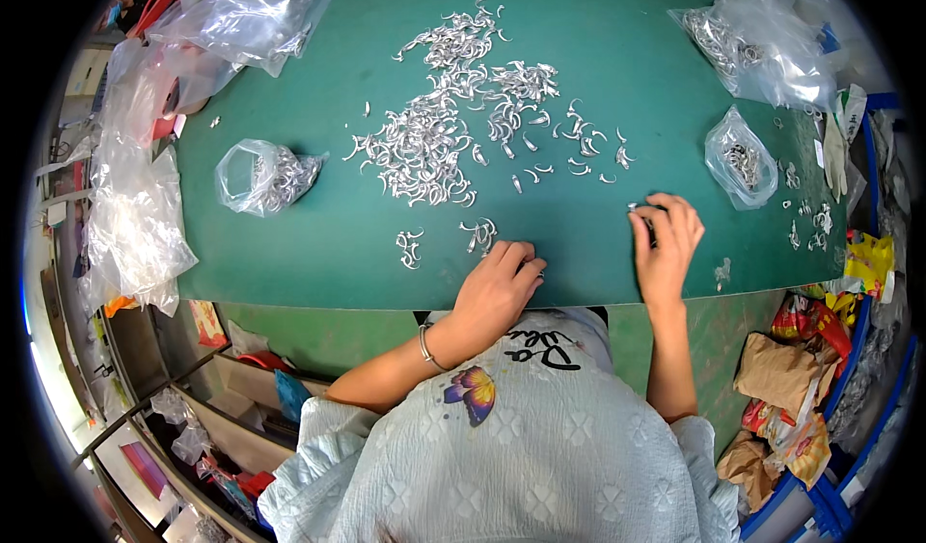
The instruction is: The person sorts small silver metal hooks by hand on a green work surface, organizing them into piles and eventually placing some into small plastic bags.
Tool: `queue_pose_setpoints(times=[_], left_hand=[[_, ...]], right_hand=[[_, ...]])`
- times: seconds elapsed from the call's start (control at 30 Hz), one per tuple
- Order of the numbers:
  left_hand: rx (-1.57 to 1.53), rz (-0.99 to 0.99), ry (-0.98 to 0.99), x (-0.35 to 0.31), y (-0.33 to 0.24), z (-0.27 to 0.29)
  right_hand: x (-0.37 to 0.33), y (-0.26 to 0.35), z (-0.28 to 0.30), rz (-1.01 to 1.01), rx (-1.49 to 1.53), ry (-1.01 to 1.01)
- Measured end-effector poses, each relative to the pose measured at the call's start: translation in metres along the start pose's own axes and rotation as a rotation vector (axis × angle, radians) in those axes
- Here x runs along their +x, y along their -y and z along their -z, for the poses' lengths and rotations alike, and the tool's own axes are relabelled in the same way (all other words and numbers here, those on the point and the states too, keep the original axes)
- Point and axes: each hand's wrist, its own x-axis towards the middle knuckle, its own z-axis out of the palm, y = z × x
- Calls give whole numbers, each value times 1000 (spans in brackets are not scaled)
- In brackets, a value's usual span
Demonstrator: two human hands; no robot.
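My left hand (494, 285) rests low over the front of the green table (617, 90), its fingers curled down and closed. A speck of metal shows at its fingertips, but I cannot make out what it is. Just beyond the hand lies a small cluster of curved silver metal pieces (479, 235), with another small cluster (409, 249) to its left. To the right, my right hand (666, 239) is closed in a pinch with a small silver metal piece (633, 207) at its fingertips. A large heap of curved metal pieces (424, 148) spreads over the table's middle.
An open clear bag of silver pieces (280, 176) stands left, and a bag of small metal parts (741, 162) right. Larger plastic bags (246, 13) crowd the far left corner; another bag of metal parts (723, 46) lies far right. Loose metal parts (820, 225) lie near the right edge.
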Motion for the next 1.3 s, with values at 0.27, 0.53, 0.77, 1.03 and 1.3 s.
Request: queue_pose_setpoints(times=[0.27, 0.53, 0.77, 1.03, 1.3], left_hand=[[-50, -7, -79, 2, 2, -7], [18, -13, -11, -1, 0, -11], [85, -129, 41, 5, 1, -18], [-18, -145, -89, -9, 5, -14], [10, -35, -148, -40, 6, 8]], right_hand=[[-8, 26, 1, 149, 130, 154], [-15, 55, 2, 85, 346, 270], [-17, 31, 14, 38, 210, 217], [-8, -22, 19, 26, -67, 119], [4, -26, 13, 24, -63, 44]])
